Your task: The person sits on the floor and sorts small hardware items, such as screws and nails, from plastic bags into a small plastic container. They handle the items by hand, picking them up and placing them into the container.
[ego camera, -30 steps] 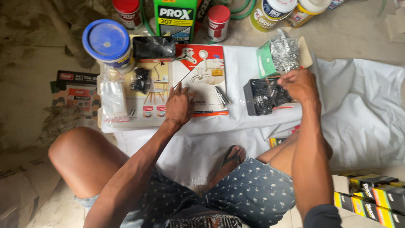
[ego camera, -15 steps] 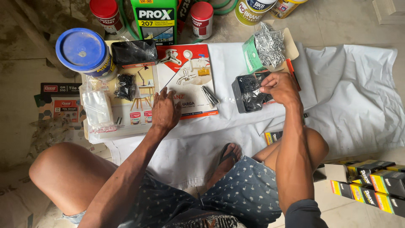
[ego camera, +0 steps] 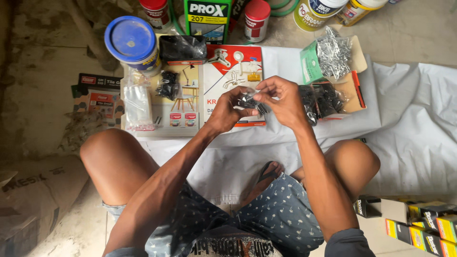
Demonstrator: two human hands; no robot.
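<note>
Both hands meet above the red catalogue and work on a small clear bag of dark screws; the step in hand looks like filling or closing that little packet, though whether its mouth is open is too small to tell. The left hand pinches the bag from its 8 o'clock side, thumb and fingertips closed on the plastic; the right hand grips it from 3 o'clock, its fingers curled over the top edge, so the bag sits between the two sets of fingertips, touching both, lifted just off the catalogue. The next move, by my judgement, calls for a steady pinch on the bag's mouth so no screws spill, with one hand freed only once the other holds the bag firm. At 2 o'clock from the hands lies an open box of dark screws; beyond it, a green box of bright nails; at 10 o'clock stands a blue-lidded tub.
</note>
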